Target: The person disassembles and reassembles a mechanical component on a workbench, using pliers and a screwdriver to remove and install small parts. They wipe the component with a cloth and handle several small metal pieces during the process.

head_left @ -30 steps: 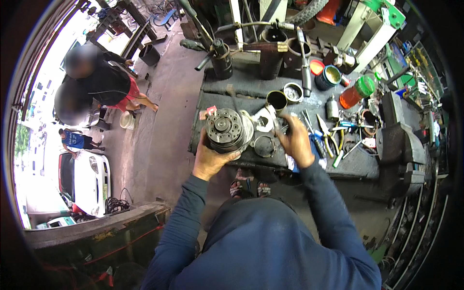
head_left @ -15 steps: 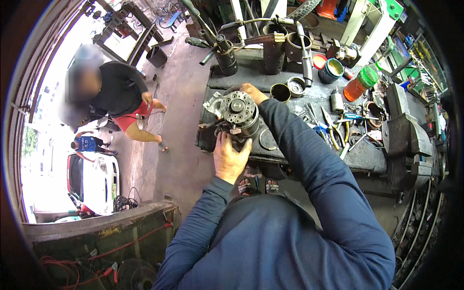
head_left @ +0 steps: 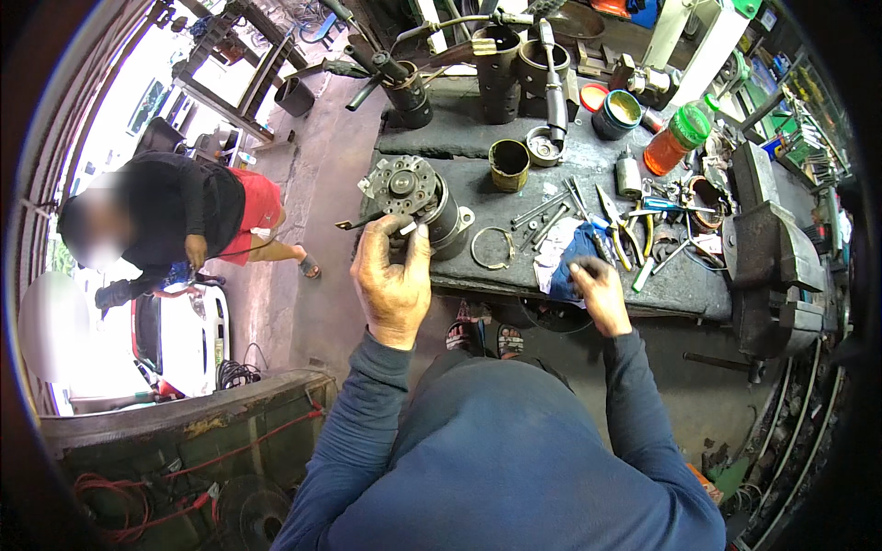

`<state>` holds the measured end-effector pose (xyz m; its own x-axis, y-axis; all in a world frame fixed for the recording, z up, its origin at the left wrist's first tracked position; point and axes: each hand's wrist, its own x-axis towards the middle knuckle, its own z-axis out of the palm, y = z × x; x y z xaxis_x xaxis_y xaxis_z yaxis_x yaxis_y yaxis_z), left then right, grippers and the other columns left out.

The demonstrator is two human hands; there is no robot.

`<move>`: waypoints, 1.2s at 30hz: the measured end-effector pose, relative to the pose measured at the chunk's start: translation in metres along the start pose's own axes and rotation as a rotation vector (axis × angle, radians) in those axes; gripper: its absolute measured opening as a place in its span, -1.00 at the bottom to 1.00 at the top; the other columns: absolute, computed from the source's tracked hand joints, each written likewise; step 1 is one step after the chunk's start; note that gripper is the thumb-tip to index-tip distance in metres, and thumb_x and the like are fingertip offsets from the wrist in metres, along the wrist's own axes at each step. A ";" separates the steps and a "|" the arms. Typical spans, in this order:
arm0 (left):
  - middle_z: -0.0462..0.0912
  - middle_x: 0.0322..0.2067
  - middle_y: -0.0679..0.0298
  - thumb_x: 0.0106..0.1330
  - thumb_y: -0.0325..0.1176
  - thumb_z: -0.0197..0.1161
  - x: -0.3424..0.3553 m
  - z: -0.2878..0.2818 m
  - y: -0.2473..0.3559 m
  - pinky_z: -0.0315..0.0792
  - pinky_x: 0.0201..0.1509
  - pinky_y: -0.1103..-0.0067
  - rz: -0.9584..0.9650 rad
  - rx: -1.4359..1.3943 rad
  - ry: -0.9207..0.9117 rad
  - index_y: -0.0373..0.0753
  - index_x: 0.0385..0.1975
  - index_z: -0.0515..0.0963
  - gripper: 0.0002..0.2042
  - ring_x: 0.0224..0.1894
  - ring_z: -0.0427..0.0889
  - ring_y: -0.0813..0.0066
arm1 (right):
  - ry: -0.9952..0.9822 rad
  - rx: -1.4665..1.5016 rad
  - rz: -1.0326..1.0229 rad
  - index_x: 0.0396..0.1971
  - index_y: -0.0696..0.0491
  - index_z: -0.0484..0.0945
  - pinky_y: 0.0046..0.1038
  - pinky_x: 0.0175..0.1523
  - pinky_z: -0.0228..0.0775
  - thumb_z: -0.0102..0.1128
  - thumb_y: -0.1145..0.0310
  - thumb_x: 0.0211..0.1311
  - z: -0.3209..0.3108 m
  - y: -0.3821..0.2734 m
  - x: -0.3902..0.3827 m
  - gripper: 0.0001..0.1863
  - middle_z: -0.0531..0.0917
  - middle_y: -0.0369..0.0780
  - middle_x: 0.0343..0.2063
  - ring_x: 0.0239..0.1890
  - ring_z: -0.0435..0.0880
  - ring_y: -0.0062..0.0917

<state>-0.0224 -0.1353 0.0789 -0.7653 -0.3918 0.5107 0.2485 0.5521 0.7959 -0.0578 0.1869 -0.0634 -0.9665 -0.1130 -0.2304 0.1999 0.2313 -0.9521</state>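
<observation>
A round electric motor, like a starter or alternator [head_left: 446, 216], stands on the workbench, its round drilled end plate facing up. At its near side my left hand [head_left: 393, 285] is closed in a pinch, with a small pale metal piece [head_left: 409, 229] between thumb and forefinger. My right hand [head_left: 602, 294] is at the bench's front edge, fingers curled onto a blue and white rag [head_left: 571, 255]. Between my hands lies a thin metal ring clamp [head_left: 492, 263]. Several long bolts [head_left: 542, 216] are beside the rag.
Pliers [head_left: 620, 230] and other hand tools lie right of the rag, before a large bench vise [head_left: 776, 266]. Behind are a tin can [head_left: 508, 165], an orange bottle with a green cap [head_left: 675, 142] and metal cylinders [head_left: 498, 78]. A person in red shorts [head_left: 253, 207] stands at the left.
My right hand has left the motor's far side and moved right to the rag. The motor looks shifted left and tilted. My left hand stays at its near side. The other person has moved left.
</observation>
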 end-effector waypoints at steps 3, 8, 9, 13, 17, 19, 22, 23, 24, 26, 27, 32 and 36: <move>0.74 -0.23 0.11 0.30 -0.61 0.45 0.017 -0.015 0.018 0.61 -0.10 0.45 0.205 0.249 -0.133 -0.33 -0.11 0.65 -0.80 -0.21 0.77 0.22 | 0.027 -0.006 0.166 -0.15 0.20 0.73 -0.42 -0.22 0.47 0.30 0.34 0.48 -0.009 0.016 -0.030 -0.78 0.71 -0.27 -0.44 -0.39 0.60 -0.59; 0.73 -0.01 0.22 0.47 -0.40 0.38 0.012 -0.023 0.010 0.62 0.04 0.52 -0.393 -0.432 -0.115 -0.26 0.14 0.58 -0.69 -0.04 0.74 0.43 | 0.040 -0.066 0.001 -0.16 0.18 0.71 -0.53 -0.28 0.40 0.30 0.35 0.51 -0.019 0.029 -0.034 -0.81 0.64 -0.37 -0.45 -0.42 0.53 -0.69; 0.73 0.00 0.22 0.50 -0.33 0.35 0.012 -0.027 0.010 0.62 0.06 0.50 -0.547 -0.567 -0.074 -0.24 0.14 0.58 -0.71 -0.02 0.74 0.40 | 0.071 -0.101 0.001 -0.16 0.20 0.71 -0.53 -0.27 0.42 0.31 0.35 0.50 -0.024 0.027 -0.030 -0.80 0.65 -0.36 -0.44 -0.40 0.54 -0.68; 0.77 -0.11 0.23 0.47 -0.27 0.36 0.017 -0.034 0.009 0.65 -0.02 0.38 -0.867 -0.923 -0.063 -0.18 -0.09 0.65 -0.84 -0.07 0.76 0.29 | 0.141 -0.138 0.046 -0.11 0.25 0.72 -0.41 -0.20 0.50 0.33 0.34 0.45 -0.052 0.023 -0.012 -0.75 0.74 -0.21 -0.36 -0.34 0.63 -0.59; 0.74 -0.25 0.20 0.35 -0.43 0.43 0.039 -0.048 0.001 0.57 -0.11 0.49 -0.622 -0.456 -0.203 -0.25 -0.23 0.62 -0.88 -0.26 0.65 0.47 | 0.294 -0.498 -0.138 -0.14 0.13 0.75 -0.11 0.03 0.55 0.30 0.29 0.41 -0.077 0.014 0.005 -0.78 0.77 0.07 -0.20 -0.10 0.76 0.00; 0.73 -0.35 0.20 0.23 -0.53 0.45 0.049 -0.040 0.021 0.50 -0.23 0.50 -0.267 0.182 -0.253 -0.31 -0.31 0.59 -0.85 -0.37 0.59 0.54 | 0.399 -0.709 -0.283 -0.13 0.13 0.73 -0.06 0.06 0.54 0.33 0.30 0.34 -0.088 0.023 0.018 -0.76 0.75 0.02 -0.19 -0.05 0.71 -0.02; 0.72 -0.38 0.15 0.16 -0.48 0.55 0.039 -0.025 0.042 0.53 -0.23 0.41 0.198 0.538 -0.203 -0.35 -0.29 0.58 -0.75 -0.42 0.62 0.45 | 0.431 -0.919 -0.277 -0.10 0.13 0.72 -0.06 0.07 0.56 0.41 0.25 0.25 -0.089 0.018 0.030 -0.68 0.70 -0.01 -0.16 -0.03 0.67 -0.04; 0.72 -0.36 0.13 0.19 -0.45 0.58 0.035 -0.021 0.041 0.55 -0.22 0.40 0.159 0.511 -0.179 -0.35 -0.28 0.59 -0.74 -0.39 0.67 0.42 | 0.430 -0.979 -0.263 -0.10 0.13 0.72 -0.07 0.07 0.57 0.43 0.24 0.24 -0.087 0.016 0.033 -0.67 0.68 -0.01 -0.15 -0.02 0.67 -0.03; 0.74 -0.32 0.17 0.25 -0.46 0.56 0.028 -0.021 0.040 0.57 -0.20 0.46 0.011 0.345 -0.141 -0.35 -0.19 0.63 -0.76 -0.31 0.70 0.47 | 0.417 -1.032 -0.259 -0.10 0.13 0.72 -0.07 0.07 0.57 0.44 0.22 0.22 -0.079 0.015 0.038 -0.66 0.67 -0.01 -0.14 -0.02 0.66 -0.03; 0.75 -0.30 0.24 0.31 -0.49 0.54 0.018 -0.015 0.036 0.58 -0.18 0.52 -0.111 0.128 -0.032 -0.35 -0.13 0.66 -0.78 -0.29 0.69 0.54 | 0.418 -1.097 -0.269 0.02 0.10 0.69 0.00 0.04 0.58 0.43 0.15 0.23 -0.069 0.011 0.043 -0.56 0.60 0.02 -0.09 0.01 0.63 0.00; 0.75 -0.29 0.27 0.31 -0.50 0.53 0.014 -0.014 0.037 0.59 -0.17 0.54 -0.056 0.118 -0.051 -0.35 -0.12 0.67 -0.78 -0.30 0.67 0.56 | 0.413 -1.122 -0.278 0.04 0.09 0.68 0.02 0.05 0.58 0.40 0.16 0.26 -0.068 0.023 0.048 -0.57 0.60 0.05 -0.04 0.02 0.64 0.03; 0.74 -0.31 0.33 0.30 -0.56 0.52 0.018 -0.014 0.018 0.57 -0.18 0.60 -0.119 -0.042 -0.043 -0.35 -0.16 0.66 -0.81 -0.31 0.64 0.65 | 0.236 -1.060 -0.096 0.08 0.18 0.62 0.11 0.12 0.58 0.24 0.26 0.30 -0.076 0.032 0.071 -0.58 0.59 0.18 0.10 0.08 0.68 0.19; 0.69 -0.45 0.27 0.24 -0.52 0.54 0.013 0.010 0.003 0.58 -0.36 0.51 0.137 0.210 0.124 -0.30 -0.31 0.59 -0.80 -0.48 0.69 0.48 | 0.264 -0.990 -0.044 0.09 0.24 0.58 0.11 0.15 0.56 0.18 0.18 0.34 -0.086 0.039 0.079 -0.52 0.60 0.26 0.09 0.07 0.67 0.20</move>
<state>-0.0371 -0.1311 0.0847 -0.6513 -0.3833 0.6549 0.2057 0.7416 0.6386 -0.1402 0.2702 -0.1010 -0.9983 0.0480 -0.0332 0.0564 0.9395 -0.3379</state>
